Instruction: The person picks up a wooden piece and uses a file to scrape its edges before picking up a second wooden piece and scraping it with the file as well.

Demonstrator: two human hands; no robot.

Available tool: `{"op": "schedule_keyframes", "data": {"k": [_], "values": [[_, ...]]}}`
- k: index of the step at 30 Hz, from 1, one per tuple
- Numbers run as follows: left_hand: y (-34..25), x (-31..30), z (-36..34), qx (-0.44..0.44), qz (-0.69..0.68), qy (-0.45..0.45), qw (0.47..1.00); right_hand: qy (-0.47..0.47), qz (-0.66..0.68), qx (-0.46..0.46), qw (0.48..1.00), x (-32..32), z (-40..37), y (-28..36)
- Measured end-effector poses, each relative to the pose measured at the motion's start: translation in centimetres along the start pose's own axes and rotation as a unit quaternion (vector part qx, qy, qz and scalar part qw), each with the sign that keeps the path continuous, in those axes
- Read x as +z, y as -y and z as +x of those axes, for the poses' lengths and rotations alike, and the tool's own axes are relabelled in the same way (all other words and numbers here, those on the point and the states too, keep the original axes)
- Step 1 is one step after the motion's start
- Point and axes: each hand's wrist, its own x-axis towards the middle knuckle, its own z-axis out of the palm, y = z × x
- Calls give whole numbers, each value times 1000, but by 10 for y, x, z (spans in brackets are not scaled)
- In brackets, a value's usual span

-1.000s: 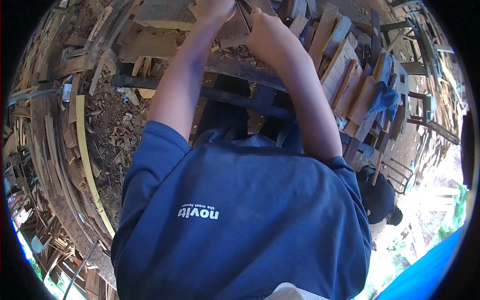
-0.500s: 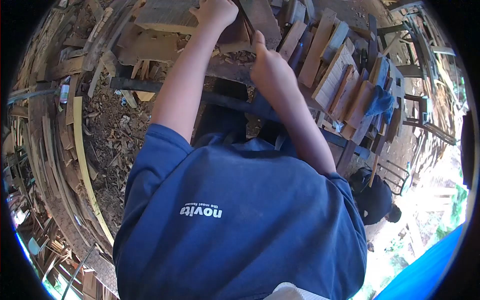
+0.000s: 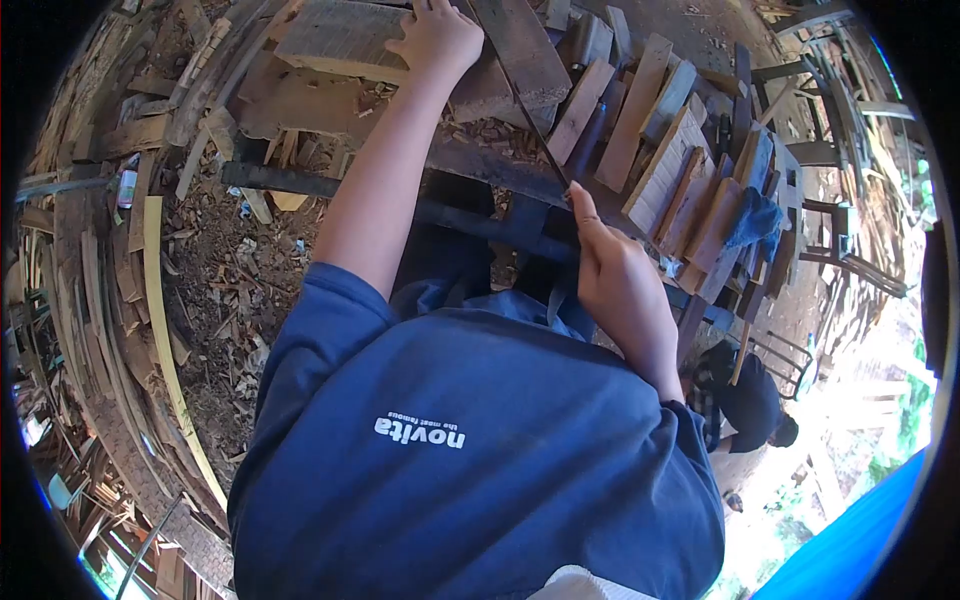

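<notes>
Head view: the only camera, looking down past a blue shirt to a cluttered wooden tabletop (image 3: 470, 155).
Left hand: the left hand (image 3: 437, 42) lies palm-down on a grey plank (image 3: 335, 35) at the far edge, fingers loosely spread; the tips run out of frame.
Right hand: the right hand (image 3: 618, 285) is pulled in close to the body, thumb and fingers pinched tight on the near end of a thin dark strip (image 3: 535, 120).
Where the strip is: it slants from that pinch up across the tabletop, passing just beside the left hand. Can't tell if it's a blade or just a sliver.
What could go wrong: honestly, the strip looks springy. If the pinch slips it could whip toward the left hand, or the end could dig into the right palm. The plank could also skid on the loose chips.
Materials: rough sawn wood all over, dry and splintery. Flat rectangular offcuts (image 3: 668, 165) stand stacked on edge at the right, with a blue cloth (image 3: 756, 215) draped there.
Ground: chips and shavings (image 3: 225, 270), plus a long curved pale lath (image 3: 163, 330).
Nearby: another person (image 3: 752, 400) crouches lower right.
</notes>
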Motion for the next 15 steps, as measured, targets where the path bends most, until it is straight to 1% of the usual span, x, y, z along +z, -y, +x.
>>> {"op": "schedule_keyframes", "data": {"k": [1,2,4,8,10,11,12,14,15], "values": [[9,24,14,21,39,-103,994,-21,20,-7,1000,5,1,-6],[11,18,11,25,39,-102,994,-24,21,-4,999,13,6,-12],[11,-4,-2,117,-1,-116,986,-90,8,22,996,33,28,-25],[5,-7,-8,95,-42,-127,986,-112,25,-11,993,62,90,-21],[-1,-18,-17,58,-50,-82,994,-116,-48,7,992,71,113,-8],[-3,-25,-19,41,-46,-54,997,-134,-48,-8,990,81,121,-11],[-3,-21,-20,40,-47,-91,994,-147,-46,-19,988,83,125,-12],[1,-2,-5,39,-45,-112,992,-132,-3,-19,991,80,116,-17],[-4,-13,-7,44,-45,-122,991,-121,7,-10,993,75,105,-18]]}}
